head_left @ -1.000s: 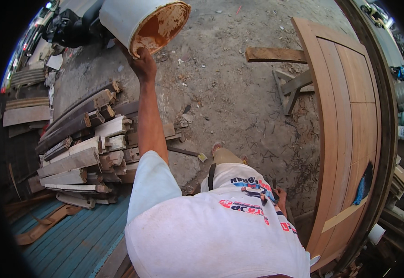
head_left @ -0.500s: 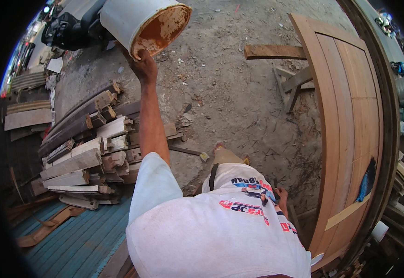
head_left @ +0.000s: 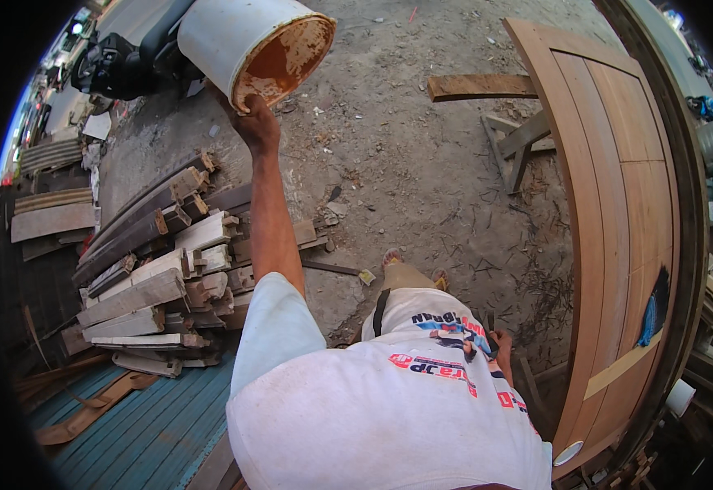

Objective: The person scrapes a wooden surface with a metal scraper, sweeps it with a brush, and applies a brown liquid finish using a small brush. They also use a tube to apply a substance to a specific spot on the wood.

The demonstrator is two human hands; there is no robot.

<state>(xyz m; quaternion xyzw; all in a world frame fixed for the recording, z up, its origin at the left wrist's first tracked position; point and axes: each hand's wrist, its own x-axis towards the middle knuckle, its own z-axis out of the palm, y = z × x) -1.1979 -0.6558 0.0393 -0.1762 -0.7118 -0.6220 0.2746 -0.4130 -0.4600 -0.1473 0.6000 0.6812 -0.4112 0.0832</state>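
My left hand (head_left: 256, 126) is closed on the lower rim of a white bucket (head_left: 234, 41), with the arm stretched far forward. The bucket lies tilted in the air, its mouth toward me, and orange-brown residue coats its inside. Low beside my body, my right hand (head_left: 501, 349) is partly hidden by my shirt. Its fingers look curled next to a dark, slim thing that I cannot make out. To its right stretches a panelled wooden door (head_left: 605, 180). A blue and black item (head_left: 651, 314) lies on the door near a pale wood strip (head_left: 624, 364).
A pile of old timber (head_left: 148, 286) lies on the left, beside blue-green corrugated sheeting (head_left: 152, 416). A motorcycle (head_left: 119, 65) stands behind the bucket. A wooden trestle (head_left: 520, 147) and a protruding board (head_left: 483, 86) sit by the door.
The view has shifted slightly, so the timber and door appear a little displaced. The bucket stays in my left hand, and my right hand remains beside my body.
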